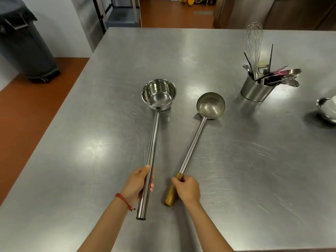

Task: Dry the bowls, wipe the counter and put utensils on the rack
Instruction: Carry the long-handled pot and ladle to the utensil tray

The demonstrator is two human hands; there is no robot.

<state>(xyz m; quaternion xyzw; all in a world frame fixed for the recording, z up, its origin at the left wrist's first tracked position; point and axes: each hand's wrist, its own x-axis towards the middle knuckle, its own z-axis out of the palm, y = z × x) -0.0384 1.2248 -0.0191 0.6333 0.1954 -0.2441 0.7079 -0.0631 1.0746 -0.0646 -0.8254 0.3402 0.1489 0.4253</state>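
Observation:
Two long utensils lie on the steel counter. My left hand grips the steel tube handle of a deep pot-shaped dipper, whose cup rests on the counter ahead. My right hand is closed around the wooden handle end of a round ladle, its bowl facing up beside the dipper. A steel bowl with something white in it sits at the right edge, partly cut off.
A steel utensil canister with a whisk, spoons and other tools stands at the back right. A grey lidded bin stands on the floor to the left. The counter's left edge drops to an orange floor.

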